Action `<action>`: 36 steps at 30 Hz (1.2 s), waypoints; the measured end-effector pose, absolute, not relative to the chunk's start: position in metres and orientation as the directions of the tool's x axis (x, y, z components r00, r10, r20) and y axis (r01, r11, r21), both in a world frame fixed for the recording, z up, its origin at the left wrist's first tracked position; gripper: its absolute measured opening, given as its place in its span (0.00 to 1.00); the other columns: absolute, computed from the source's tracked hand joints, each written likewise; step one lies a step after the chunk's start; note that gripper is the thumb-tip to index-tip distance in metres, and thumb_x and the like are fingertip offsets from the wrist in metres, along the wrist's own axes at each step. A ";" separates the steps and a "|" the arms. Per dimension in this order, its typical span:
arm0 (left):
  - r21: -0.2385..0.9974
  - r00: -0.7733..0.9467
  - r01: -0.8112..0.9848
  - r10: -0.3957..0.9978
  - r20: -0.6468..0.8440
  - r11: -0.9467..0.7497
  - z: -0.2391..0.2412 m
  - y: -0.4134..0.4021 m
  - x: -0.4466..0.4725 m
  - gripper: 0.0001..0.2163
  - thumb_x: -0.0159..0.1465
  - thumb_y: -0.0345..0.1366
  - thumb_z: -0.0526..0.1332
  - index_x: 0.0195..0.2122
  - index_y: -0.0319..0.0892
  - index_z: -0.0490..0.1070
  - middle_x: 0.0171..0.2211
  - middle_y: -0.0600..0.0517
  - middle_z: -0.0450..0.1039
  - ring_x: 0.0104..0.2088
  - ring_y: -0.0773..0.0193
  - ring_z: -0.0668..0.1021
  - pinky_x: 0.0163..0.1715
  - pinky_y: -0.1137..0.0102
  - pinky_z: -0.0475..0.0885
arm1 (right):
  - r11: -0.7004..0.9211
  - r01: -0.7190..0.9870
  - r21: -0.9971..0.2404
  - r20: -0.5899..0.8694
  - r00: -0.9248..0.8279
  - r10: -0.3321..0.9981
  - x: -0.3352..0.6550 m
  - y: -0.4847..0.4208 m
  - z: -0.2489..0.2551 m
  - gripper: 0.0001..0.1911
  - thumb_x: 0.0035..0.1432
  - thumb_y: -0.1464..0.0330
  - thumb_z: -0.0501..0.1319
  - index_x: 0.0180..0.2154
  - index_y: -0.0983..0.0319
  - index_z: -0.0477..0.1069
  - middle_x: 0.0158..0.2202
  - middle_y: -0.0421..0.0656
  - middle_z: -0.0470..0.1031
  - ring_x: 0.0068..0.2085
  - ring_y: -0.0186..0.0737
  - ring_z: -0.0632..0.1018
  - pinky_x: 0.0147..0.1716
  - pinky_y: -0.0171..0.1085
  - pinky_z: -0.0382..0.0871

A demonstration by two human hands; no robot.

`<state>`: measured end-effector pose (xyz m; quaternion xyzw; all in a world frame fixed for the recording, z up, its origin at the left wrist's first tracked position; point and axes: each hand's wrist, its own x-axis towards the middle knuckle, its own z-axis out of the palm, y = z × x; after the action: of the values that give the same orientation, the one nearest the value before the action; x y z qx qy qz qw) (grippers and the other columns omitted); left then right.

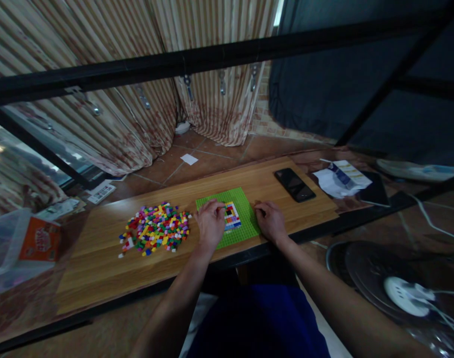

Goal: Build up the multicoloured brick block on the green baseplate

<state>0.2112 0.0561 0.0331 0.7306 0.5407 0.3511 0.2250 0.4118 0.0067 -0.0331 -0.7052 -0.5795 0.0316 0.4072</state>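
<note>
Wearing blue clothing [264, 323] in front of a studded green baseplate [247, 231] on a wooden tabletop [100, 268]. Resting the right hand [270, 219] at the baseplate's right edge, curling its fingers inward; being unable to tell whether gripping anything. Reaching the left hand [210, 223] over the baseplate's left side, narrowing thumb and fingers beside a small multicoloured brick build [233, 216] on the baseplate's middle; being unable to tell whether pinching a brick. Having loose coloured bricks [160, 228] left of the baseplate and, farther back to its right, a black phone [294, 184]. Facing striped curtains [219, 109] well beyond the baseplate.
</note>
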 end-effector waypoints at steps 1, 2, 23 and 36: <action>0.729 0.148 0.618 0.955 0.258 -0.293 0.030 0.057 0.212 0.07 0.60 0.31 0.61 0.35 0.46 0.78 0.46 0.48 0.77 0.51 0.55 0.74 0.56 0.54 0.63 | 0.004 0.792 -0.611 0.428 0.326 0.843 0.412 0.007 -0.033 0.12 0.60 0.67 0.53 0.32 0.59 0.76 0.34 0.47 0.75 0.38 0.45 0.73 0.41 0.43 0.67; 0.747 0.131 0.606 0.961 0.245 -0.273 0.028 0.058 0.213 0.07 0.60 0.31 0.61 0.35 0.46 0.79 0.45 0.48 0.77 0.51 0.55 0.75 0.56 0.54 0.63 | 0.004 0.792 -0.610 0.428 0.325 0.843 0.412 0.007 -0.033 0.12 0.60 0.67 0.53 0.32 0.60 0.76 0.35 0.47 0.75 0.38 0.46 0.73 0.42 0.43 0.67; 0.791 -0.023 0.611 0.999 -0.025 0.034 0.025 0.069 0.224 0.08 0.55 0.31 0.63 0.35 0.48 0.77 0.35 0.54 0.79 0.39 0.61 0.79 0.41 0.67 0.71 | -0.001 0.809 -0.588 0.428 0.312 0.849 0.413 0.006 -0.034 0.13 0.60 0.67 0.54 0.34 0.61 0.77 0.36 0.49 0.76 0.39 0.47 0.73 0.42 0.44 0.68; 0.800 0.022 0.599 1.000 0.002 -0.015 0.024 0.064 0.222 0.11 0.56 0.30 0.63 0.40 0.47 0.76 0.40 0.52 0.79 0.43 0.59 0.78 0.47 0.62 0.72 | -0.001 0.817 -0.577 0.436 0.309 0.845 0.413 0.006 -0.035 0.14 0.60 0.66 0.53 0.33 0.61 0.77 0.34 0.49 0.76 0.38 0.47 0.74 0.41 0.44 0.68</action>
<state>0.2221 0.0640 0.0238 0.6395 0.6250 0.3135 0.3194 0.4133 0.0060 -0.0346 -0.7073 -0.5874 0.0180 0.3928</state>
